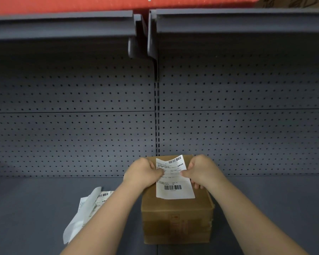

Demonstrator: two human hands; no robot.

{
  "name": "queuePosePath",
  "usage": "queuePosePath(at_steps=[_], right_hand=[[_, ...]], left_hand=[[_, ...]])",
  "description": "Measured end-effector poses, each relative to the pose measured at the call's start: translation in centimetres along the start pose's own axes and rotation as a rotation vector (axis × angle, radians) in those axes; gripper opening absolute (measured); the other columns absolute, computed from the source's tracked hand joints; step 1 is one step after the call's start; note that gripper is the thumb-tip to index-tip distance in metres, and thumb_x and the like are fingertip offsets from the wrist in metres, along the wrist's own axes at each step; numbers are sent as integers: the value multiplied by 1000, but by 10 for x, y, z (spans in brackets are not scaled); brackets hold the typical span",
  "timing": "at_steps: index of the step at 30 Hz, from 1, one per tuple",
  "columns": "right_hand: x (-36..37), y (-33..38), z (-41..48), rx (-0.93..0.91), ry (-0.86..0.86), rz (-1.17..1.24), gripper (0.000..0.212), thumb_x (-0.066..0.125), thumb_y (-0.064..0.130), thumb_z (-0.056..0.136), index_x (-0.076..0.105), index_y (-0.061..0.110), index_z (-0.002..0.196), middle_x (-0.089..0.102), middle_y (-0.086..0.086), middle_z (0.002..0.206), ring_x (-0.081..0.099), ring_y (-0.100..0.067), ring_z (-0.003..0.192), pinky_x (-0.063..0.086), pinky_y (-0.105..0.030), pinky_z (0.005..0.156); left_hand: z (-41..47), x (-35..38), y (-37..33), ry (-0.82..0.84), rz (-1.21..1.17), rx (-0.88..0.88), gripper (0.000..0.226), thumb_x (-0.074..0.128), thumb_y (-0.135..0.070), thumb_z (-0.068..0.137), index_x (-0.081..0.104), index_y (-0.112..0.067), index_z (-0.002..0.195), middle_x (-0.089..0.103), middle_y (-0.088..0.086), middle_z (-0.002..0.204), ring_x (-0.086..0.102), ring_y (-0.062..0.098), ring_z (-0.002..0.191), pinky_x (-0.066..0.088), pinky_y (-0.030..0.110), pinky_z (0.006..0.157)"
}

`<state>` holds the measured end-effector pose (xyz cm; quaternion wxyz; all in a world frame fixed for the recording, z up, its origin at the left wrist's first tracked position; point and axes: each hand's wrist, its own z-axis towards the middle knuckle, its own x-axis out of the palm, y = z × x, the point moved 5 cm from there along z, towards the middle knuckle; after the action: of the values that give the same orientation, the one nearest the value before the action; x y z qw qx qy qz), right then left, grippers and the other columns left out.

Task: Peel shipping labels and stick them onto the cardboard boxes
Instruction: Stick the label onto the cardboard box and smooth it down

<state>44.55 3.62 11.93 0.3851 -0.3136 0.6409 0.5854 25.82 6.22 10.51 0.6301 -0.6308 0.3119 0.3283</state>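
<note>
— So, what was in front of you just then?

— Biggest of all was the grey pegboard wall, filling the far side, with a grey upper shelf jutting out above it and a red strip along the very top. Below that lay the flat grey shelf surface I was working on.

— And the box?

— One cardboard box stood on that surface, near me and about centre, its brown front face turned my way with a faint red print on it.

— Where were your hands?

— Both were over the far part of the box top. My left hand pinched the left edge of the shipping label, thumb on the printed face. My right hand pinched the right edge, thumb on the face, fingers curled behind.

— Was the label stuck down?

— I could not tell. It hung slightly tilted over the box top, one barcode at its far end and one at its near end. Its near left corner showed a second thin layer, but whether that was backing I could not say.

— Anything else?

— Left of the box, partly under my left forearm, lay loose label sheets with a pale backing strip curled across them.
</note>
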Motion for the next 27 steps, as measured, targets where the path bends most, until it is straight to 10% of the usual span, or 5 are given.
queuePosePath(at_steps=[5, 13, 17, 27], right_hand=[[-15, -4, -11, -208, -144, 85, 9, 69, 26, 81, 63, 24, 87, 62, 10, 75, 60, -6, 65, 49, -24, 59], [17, 9, -17, -637, 47, 108, 14, 66, 16, 85, 72, 22, 96, 67, 11, 101, 56, 0, 97, 46, -22, 91], [18, 3, -20, -642, 33, 87, 19, 64, 19, 88, 71, 22, 106, 66, 13, 112, 53, 5, 104, 35, -3, 90], [-4, -33, -12, -557, -7, 81, 18, 73, 25, 81, 74, 29, 99, 67, 20, 104, 58, 9, 99, 40, -7, 92]], left_hand=[[-9, -14, 8, -143, -192, 178, 18, 70, -40, 79, 62, -29, 90, 62, -6, 67, 58, 11, 61, 47, 28, 56], [-34, 12, -20, 84, -135, 721, 24, 65, -18, 84, 74, -29, 103, 73, -15, 101, 62, -3, 96, 49, 16, 84], [-31, 12, -12, 95, -122, 752, 25, 66, -21, 85, 74, -31, 108, 70, -16, 115, 58, -8, 110, 43, 12, 97], [-18, -11, 45, -90, -254, 600, 13, 75, -16, 80, 79, -25, 89, 72, -17, 102, 63, -4, 103, 46, 16, 95]])
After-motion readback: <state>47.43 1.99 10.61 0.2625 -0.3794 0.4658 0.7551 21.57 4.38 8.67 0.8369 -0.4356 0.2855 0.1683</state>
